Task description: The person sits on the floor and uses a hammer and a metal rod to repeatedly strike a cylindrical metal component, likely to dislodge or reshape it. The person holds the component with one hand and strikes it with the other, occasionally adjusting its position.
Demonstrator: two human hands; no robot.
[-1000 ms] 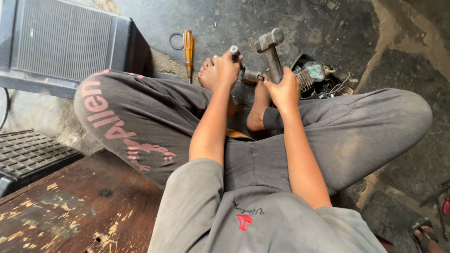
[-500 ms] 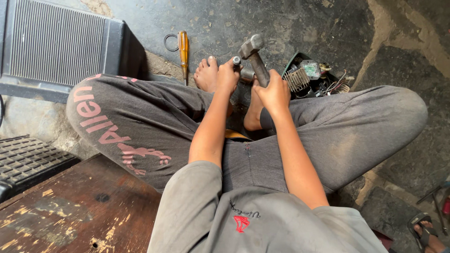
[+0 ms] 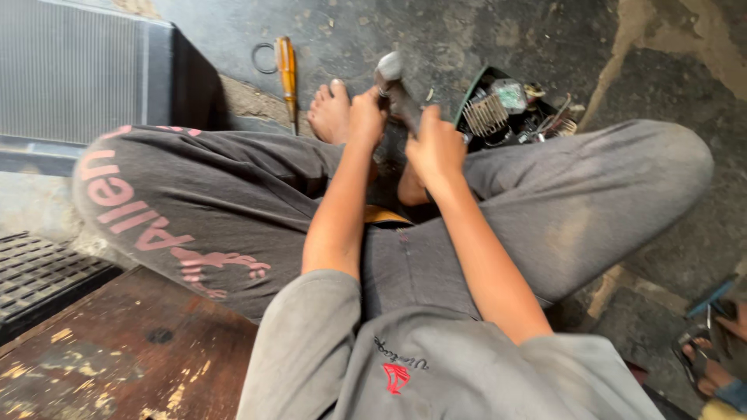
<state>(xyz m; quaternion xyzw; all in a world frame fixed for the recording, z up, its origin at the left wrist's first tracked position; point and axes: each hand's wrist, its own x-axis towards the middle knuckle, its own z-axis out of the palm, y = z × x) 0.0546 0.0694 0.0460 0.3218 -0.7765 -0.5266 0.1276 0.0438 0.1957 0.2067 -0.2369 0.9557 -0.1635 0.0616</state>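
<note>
I sit cross-legged on a dark concrete floor. My right hand (image 3: pixel 436 148) grips the handle of a hammer (image 3: pixel 391 74), whose blurred metal head is tipped left, just above my left hand (image 3: pixel 366 117). That left hand is closed in a fist over a small metal part, now mostly hidden behind the hammer head. Both hands are above my bare foot (image 3: pixel 331 113), between my knees.
A yellow-handled screwdriver (image 3: pixel 286 70) and a metal ring (image 3: pixel 263 58) lie beyond the foot. A finned radiator panel (image 3: pixel 78 70) stands at far left. A tray of small parts (image 3: pixel 506 109) sits far right of the hands. Wooden board (image 3: pixel 93 350) and grate (image 3: pixel 39 272) at near left; someone's sandalled foot (image 3: pixel 712 350) at lower right.
The hammer head has swung down and to the left, from raised above my right hand to right over my left fist. The camera view has shifted slightly.
</note>
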